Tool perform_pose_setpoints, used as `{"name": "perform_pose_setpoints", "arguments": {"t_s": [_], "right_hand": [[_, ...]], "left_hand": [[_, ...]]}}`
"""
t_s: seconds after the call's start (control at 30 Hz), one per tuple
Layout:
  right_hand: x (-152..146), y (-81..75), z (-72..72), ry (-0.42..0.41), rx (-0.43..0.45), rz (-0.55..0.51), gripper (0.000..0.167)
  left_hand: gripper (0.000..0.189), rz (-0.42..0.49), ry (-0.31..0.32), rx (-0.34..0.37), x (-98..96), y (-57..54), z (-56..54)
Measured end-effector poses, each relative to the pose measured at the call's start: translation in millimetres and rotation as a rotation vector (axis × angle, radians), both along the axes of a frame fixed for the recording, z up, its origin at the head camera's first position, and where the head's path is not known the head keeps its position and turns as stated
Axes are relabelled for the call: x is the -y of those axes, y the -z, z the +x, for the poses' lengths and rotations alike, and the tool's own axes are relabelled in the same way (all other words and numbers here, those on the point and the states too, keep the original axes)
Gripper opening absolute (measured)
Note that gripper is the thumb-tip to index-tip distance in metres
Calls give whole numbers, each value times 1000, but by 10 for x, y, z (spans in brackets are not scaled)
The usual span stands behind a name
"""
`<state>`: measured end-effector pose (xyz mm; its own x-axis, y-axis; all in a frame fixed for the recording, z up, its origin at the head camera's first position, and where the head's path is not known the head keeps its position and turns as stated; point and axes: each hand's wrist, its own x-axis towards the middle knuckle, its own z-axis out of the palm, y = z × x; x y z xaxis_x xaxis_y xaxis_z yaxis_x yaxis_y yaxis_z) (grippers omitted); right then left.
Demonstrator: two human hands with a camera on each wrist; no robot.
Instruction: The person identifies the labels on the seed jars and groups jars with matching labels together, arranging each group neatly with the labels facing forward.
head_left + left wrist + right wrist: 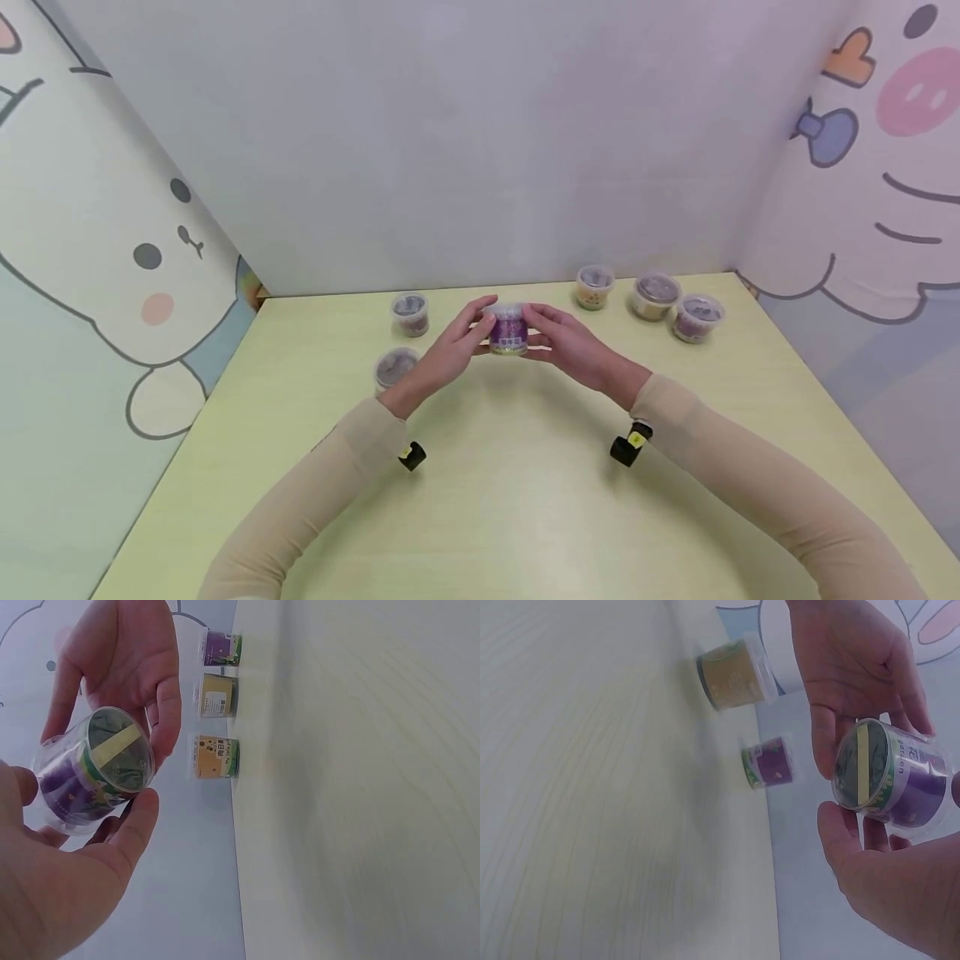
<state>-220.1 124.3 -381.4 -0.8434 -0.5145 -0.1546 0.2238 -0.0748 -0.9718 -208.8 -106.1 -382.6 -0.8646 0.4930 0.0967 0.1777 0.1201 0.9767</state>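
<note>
A clear plastic tub (509, 332) with a purple label is held up above the table between both hands. The left hand (453, 343) grips its left side, thumb on the label's edge and fingers behind. From the other side the right hand (568, 342) grips it, thumb near the lid and fingers under and behind. Both wrist views show the tub's base, dark green with a pale yellow strip (863, 763) across it. Behind the left wrist stands another lidded tub (396, 367), partly hidden by the forearm; its label looks tan in the right wrist view.
A purple-labelled tub (410, 315) stands at the back left. Toward the back right are two tan-labelled tubs, one (595, 287) beside the other (656, 297), and a purple one (698, 318). A pale wall (495, 167) closes off the table's (480, 517) far edge.
</note>
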Motion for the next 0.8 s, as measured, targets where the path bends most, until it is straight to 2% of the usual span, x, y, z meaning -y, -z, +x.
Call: {"name": "perform_pose_setpoints", "arguments": {"t_s": [0.17, 0.37, 0.67, 0.8], "right_hand": [[18, -13, -59, -16, -34, 44, 66], [90, -15, -190, -28, -68, 76, 66], [369, 55, -432, -4, 50, 15, 62], [516, 118, -496, -5, 40, 39, 61]], "left_hand": [[52, -80, -5, -12, 58, -43, -26], [57, -209, 34, -40, 187, -136, -154], [55, -326, 95, 38, 449, -305, -408], [56, -390, 120, 25, 529, -342, -479]]}}
